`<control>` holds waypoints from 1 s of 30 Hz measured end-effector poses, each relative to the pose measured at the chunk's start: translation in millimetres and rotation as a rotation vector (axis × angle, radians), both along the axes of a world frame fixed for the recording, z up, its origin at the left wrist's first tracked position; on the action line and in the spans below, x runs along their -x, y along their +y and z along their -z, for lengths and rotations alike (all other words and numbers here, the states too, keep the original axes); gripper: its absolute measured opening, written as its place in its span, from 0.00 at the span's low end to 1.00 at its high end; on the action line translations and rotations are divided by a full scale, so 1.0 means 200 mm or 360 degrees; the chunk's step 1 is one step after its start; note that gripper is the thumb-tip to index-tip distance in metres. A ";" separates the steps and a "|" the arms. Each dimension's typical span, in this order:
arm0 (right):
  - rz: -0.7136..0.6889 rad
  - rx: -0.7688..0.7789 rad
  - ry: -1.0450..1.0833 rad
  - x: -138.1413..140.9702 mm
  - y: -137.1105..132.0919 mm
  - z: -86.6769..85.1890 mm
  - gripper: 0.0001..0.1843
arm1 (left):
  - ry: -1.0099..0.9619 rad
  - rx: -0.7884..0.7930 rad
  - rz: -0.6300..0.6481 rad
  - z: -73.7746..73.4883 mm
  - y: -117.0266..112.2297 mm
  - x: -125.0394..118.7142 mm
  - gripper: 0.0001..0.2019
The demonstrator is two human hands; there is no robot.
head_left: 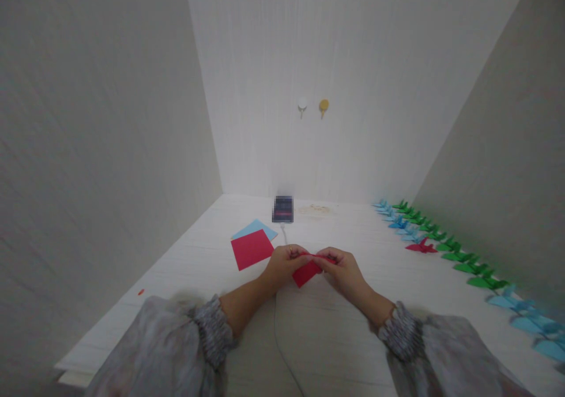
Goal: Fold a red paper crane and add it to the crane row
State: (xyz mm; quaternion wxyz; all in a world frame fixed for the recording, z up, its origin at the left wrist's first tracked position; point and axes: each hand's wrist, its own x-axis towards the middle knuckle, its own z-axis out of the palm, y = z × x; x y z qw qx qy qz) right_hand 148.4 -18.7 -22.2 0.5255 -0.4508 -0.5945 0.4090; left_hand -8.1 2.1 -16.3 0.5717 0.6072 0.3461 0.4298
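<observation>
Red folded paper (308,270) sits pinched between the left hand (285,263) and right hand (342,269). Both grip it above the white table (353,326)

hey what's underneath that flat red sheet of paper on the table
A light blue sheet lies under the red sheet, its far corner and edges peeking out. Most of it is covered, so whether more sheets lie below cannot be told.

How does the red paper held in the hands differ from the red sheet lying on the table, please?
The held red paper is partly folded and lifted off the table, pinched by both the left hand and the right hand. The flat red sheet lies unfolded and untouched, overlapping a light blue sheet, and shows more surface. Both are the same red.
</observation>
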 end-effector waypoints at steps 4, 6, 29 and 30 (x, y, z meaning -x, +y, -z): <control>0.0006 0.0009 0.0073 -0.01 0.00 -0.01 0.08 | -0.0068 -0.0026 -0.0011 -0.01 -0.01 0.00 0.11; 0.0022 -0.0010 0.0087 -0.01 -0.01 -0.03 0.07 | -0.0091 -0.0031 -0.0021 -0.02 -0.01 0.00 0.11; 0.0110 0.0031 0.0459 -0.08 0.01 -0.07 0.10 | -0.0372 0.0127 -0.0302 0.02 0.05 0.00 0.11; 0.0155 0.0032 0.0485 -0.08 0.01 -0.07 0.11 | -0.0381 0.0136 -0.0318 0.02 0.06 0.00 0.11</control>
